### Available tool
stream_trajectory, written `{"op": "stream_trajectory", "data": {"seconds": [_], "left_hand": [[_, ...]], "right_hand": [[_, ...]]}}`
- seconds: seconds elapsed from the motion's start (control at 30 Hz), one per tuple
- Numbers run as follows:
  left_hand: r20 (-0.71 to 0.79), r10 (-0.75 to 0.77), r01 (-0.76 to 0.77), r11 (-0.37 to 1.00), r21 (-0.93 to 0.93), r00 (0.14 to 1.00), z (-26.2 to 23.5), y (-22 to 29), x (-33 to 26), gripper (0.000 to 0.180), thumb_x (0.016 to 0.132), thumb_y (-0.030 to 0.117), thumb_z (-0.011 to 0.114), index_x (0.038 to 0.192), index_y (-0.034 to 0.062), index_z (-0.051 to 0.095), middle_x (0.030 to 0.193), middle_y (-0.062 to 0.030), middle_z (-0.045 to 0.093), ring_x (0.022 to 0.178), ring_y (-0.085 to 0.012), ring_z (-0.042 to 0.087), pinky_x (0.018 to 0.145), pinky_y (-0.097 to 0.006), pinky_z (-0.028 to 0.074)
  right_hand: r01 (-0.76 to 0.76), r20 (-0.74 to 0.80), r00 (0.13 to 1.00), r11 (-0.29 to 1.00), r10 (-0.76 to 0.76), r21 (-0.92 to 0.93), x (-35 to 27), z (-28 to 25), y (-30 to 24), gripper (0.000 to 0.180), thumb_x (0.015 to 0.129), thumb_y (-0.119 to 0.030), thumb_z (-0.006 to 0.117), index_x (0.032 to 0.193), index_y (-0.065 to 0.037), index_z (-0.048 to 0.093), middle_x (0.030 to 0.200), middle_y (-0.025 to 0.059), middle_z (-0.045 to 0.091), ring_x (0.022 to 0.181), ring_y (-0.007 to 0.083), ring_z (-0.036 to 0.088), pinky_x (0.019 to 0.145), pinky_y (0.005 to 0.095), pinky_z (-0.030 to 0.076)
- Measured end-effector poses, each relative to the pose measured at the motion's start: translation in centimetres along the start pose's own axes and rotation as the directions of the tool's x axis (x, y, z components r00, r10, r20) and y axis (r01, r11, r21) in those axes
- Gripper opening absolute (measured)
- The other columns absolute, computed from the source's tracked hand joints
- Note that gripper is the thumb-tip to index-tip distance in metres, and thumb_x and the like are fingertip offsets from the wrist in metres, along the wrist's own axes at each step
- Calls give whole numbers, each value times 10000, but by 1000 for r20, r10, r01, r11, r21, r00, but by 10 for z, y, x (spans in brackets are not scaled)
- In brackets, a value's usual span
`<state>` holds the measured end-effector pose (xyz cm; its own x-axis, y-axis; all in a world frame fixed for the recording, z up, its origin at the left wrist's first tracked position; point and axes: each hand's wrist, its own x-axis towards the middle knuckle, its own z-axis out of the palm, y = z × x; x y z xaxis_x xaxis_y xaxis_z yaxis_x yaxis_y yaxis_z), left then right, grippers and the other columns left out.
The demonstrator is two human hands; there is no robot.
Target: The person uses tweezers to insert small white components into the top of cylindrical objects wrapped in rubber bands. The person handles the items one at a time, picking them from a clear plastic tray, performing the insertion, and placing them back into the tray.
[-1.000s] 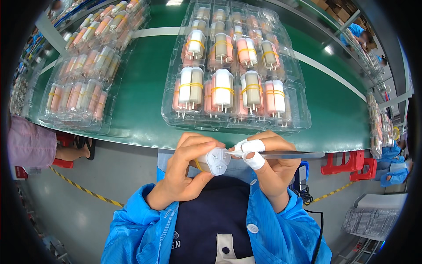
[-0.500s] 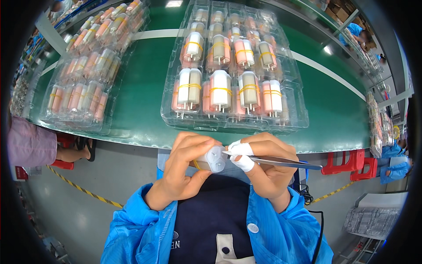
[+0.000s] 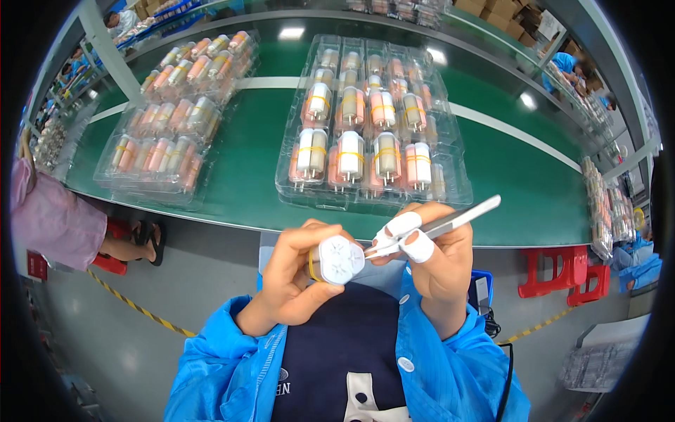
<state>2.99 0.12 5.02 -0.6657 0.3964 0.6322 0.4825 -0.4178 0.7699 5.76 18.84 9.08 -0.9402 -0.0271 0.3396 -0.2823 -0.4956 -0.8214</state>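
My left hand [image 3: 292,271] is closed round a bundle of cylinders [image 3: 339,259] with a yellow band, its white three-lobed end turned toward me. Metal tweezers [image 3: 460,216] sit pinched in my right hand [image 3: 439,257], whose thumb and forefinger wear white finger covers. The tweezer tips are beside the right edge of the white end; whether they touch it I cannot tell. Beyond my hands, a clear plastic tray [image 3: 288,188] on the green table holds several similar banded bundles, white, grey and pink, with metal pins pointing down.
More clear trays [image 3: 116,172] of bundles stand at the left of the green table [image 3: 242,190]. A person in pink [image 3: 60,214] is at the left edge. Red stools [image 3: 555,271] stand at the right, below the table edge. Further trays [image 3: 598,211] lie at the far right.
The bundle's white end has turned more toward me. The tweezers have swung so their back end points up and right. My view has shifted, bringing the trays lower in the picture.
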Motion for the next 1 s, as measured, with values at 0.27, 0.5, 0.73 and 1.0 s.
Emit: {"op": "stream_trajectory", "data": {"seconds": [0.27, 0.5, 0.73, 1.0], "left_hand": [[76, -285, 285, 827, -485, 956, 1, 29, 12, 562, 936, 323, 532, 1342, 2, 312, 1130, -237, 547, 874, -170, 541, 750, -312, 471], [129, -330, 336, 710, -619, 935, -5, 28, 22, 610, 938, 364, 514, 1356, -21, 292, 1096, -257, 539, 874, -206, 555, 721, -331, 487], [94, -409, 370, 674, -640, 908, -10, 21, 37, 671, 908, 404, 553, 1348, -38, 307, 1047, -285, 546, 836, -223, 567, 651, -336, 501], [155, -363, 369, 648, -667, 919, -26, 12, 49, 558, 960, 354, 471, 1371, 20, 295, 1145, -246, 531, 915, -197, 557, 764, -331, 481]], "right_hand": [[177, -95, 979, 982, -182, -60, -7, 15, -10, 143, 840, 3, 618, 956, 80, 589, 901, 188, 630, 820, 256, 671, 687, 346, 585], [194, -92, 974, 970, -209, -148, -1, 19, -13, 165, 804, -2, 645, 948, 66, 601, 915, 168, 622, 830, 220, 648, 743, 338, 546], [207, -141, 961, 958, -236, -198, 11, 13, -11, 160, 793, 10, 637, 939, 65, 604, 920, 175, 621, 836, 226, 648, 744, 347, 552], [244, -186, 942, 950, -279, -194, 34, 3, -10, 179, 805, -16, 636, 952, 67, 577, 890, 181, 604, 796, 257, 657, 711, 400, 595]]}}
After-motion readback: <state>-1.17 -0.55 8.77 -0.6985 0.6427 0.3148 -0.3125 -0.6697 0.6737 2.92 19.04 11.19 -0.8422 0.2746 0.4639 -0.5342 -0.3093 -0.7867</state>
